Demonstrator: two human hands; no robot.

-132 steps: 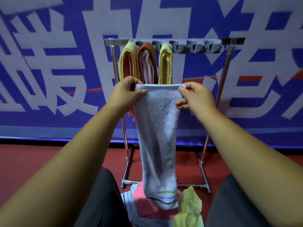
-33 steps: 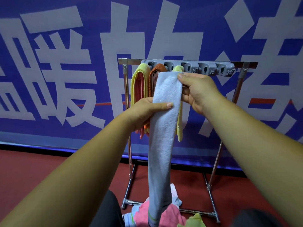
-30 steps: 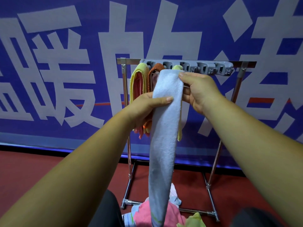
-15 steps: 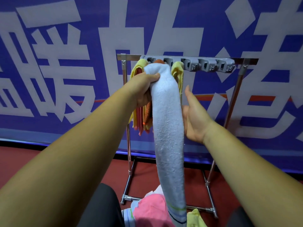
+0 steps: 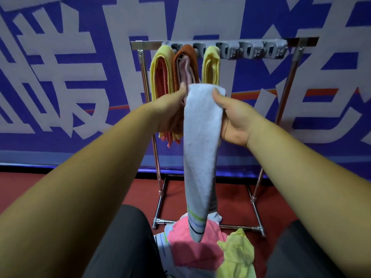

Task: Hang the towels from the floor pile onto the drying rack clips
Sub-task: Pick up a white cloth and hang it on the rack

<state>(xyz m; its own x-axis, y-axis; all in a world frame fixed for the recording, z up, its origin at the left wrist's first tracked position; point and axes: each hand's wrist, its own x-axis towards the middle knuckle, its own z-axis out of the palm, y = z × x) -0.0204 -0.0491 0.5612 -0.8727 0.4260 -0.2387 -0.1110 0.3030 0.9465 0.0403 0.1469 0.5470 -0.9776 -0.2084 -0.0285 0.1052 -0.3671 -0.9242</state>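
Three hung towels (image 5: 161, 73) (image 5: 185, 65) (image 5: 210, 65), one held towel (image 5: 200, 147), one rack (image 5: 148, 45), two hands (image 5: 170, 111) (image 5: 234, 119).

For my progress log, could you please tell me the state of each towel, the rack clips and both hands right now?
Blue towel, folded, hanging from both hands, not yet clipped.
Left hand, pinches the towel's top edge.
Right hand, grips the towel's top edge.
Hung towels, three, draped from the rack's left clips.
Right-side clips, empty.
Floor pile, crumpled, several towels waiting.

Towel (image 5: 200, 147) between left hand (image 5: 170, 111), right hand (image 5: 236, 117), before rack (image 5: 289, 81); hung towels (image 5: 160, 77) left on rack; pile (image 5: 192, 251) below.
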